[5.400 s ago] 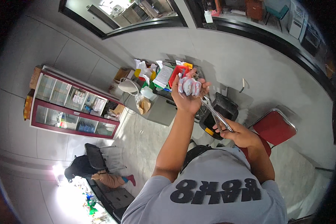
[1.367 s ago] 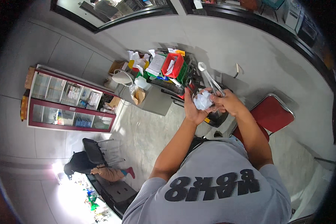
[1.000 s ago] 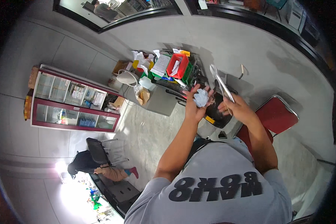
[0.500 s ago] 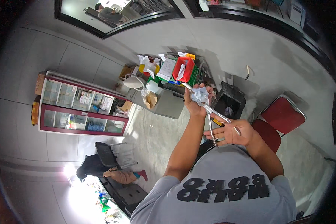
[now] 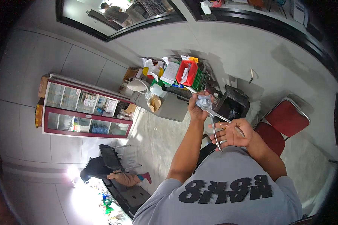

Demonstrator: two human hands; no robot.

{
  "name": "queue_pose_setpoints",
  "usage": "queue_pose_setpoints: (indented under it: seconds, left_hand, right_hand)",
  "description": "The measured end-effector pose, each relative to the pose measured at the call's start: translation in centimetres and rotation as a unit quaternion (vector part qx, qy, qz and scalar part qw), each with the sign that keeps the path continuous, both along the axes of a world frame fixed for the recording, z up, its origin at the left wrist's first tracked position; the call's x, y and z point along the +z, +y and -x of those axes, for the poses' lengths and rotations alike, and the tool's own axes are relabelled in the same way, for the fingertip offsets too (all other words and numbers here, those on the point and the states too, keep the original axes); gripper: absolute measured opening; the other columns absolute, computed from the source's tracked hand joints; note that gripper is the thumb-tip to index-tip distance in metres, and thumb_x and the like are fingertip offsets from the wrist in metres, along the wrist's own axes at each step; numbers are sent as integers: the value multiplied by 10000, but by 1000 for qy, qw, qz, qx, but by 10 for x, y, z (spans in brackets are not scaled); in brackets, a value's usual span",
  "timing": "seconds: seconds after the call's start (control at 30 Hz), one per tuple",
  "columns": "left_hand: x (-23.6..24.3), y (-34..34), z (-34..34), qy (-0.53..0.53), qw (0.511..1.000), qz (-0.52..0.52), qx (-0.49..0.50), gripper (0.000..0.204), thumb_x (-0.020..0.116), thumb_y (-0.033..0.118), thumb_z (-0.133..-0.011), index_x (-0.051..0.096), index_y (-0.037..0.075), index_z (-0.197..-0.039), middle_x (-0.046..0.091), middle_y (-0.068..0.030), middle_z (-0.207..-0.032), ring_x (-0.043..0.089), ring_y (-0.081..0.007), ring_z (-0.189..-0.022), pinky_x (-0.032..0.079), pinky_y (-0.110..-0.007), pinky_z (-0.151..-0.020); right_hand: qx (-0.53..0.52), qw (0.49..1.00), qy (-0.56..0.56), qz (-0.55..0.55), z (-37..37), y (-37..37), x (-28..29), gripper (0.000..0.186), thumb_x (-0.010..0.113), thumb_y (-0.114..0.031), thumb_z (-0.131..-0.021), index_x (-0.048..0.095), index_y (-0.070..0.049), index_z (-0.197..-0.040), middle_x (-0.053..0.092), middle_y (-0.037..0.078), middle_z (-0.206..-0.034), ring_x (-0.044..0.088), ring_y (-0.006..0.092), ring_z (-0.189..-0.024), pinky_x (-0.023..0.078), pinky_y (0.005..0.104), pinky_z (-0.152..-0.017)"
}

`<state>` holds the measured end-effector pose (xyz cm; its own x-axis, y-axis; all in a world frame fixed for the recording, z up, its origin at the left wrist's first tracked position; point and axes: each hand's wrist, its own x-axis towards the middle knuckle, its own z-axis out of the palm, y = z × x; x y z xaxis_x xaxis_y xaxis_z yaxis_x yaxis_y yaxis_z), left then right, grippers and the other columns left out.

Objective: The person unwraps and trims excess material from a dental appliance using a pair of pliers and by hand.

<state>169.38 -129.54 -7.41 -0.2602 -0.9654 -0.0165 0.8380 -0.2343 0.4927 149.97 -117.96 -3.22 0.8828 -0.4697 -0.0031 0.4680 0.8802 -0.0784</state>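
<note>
Two hands are at work. The left hand (image 5: pixel 196 108) is raised and curled shut around one crumpled wad of white wrapping (image 5: pixel 204 100), thin and crinkled like plastic film or paper. The right hand (image 5: pixel 233 133) sits lower and nearer, palm up with the fingers loosely spread; one pair of metal tongs (image 5: pixel 218 123) lies across it, held under the thumb. The tongs have two slim, shiny arms: their tips meet at the wad, and the arms splay apart toward the near side. So the wad sits in the left fist, at the tong tips, just in front of a black bin.

That black bin (image 5: pixel 233 103) is one boxy plastic container, open at the top; what is inside is too dark to tell. To its left stands one grey cabinet (image 5: pixel 174 107) piled with clutter: one red crate (image 5: pixel 187 72) holding white papers, one green crate (image 5: pixel 198 79) beside it, loose paper sheets and one brown paper bag (image 5: pixel 154 102) hanging at the cabinet's front. Far left, one low display case (image 5: pixel 84 112) with a dark red frame and glass fronts has two shelves, holding small boxes and packets. To the right are two red padded chairs (image 5: pixel 287 118) with metal frames. At the near left, one person (image 5: pixel 112 170) crouches beside a black chair. The floor is pale grey tile.
</note>
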Motion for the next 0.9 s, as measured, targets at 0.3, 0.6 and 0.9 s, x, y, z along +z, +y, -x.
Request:
queue_pose_setpoints:
  seconds: [0.3,0.6,0.9]
  left_hand:
    - [-3,-15,0,-15,999,43,-25,371,711,405,-862,680,36,-877,682,-123,-900,663,-283,-854,548,-463,-787]
    - [-16,-29,20,-73,995,32,-53,336,655,354,-933,663,21,-892,676,-131,-853,672,-261,-769,558,-369,-643]
    - [-81,-44,14,-381,873,-249,-178,469,498,457,-973,587,41,-1171,655,-136,-926,663,-304,-782,551,-425,-669]
  right_hand:
    - [-20,998,47,39,-5,5,-22,528,587,-53,-794,536,57,-1308,585,93,-1038,578,198,-955,487,423,-836]
    - [-62,949,294,92,0,-3,-47,240,665,-80,-840,637,4,-1063,429,-9,-645,378,74,-527,265,247,-454]
    - [-153,887,432,54,55,-9,-67,608,627,-37,-816,472,8,-1402,586,102,-754,610,209,-667,557,352,-602]
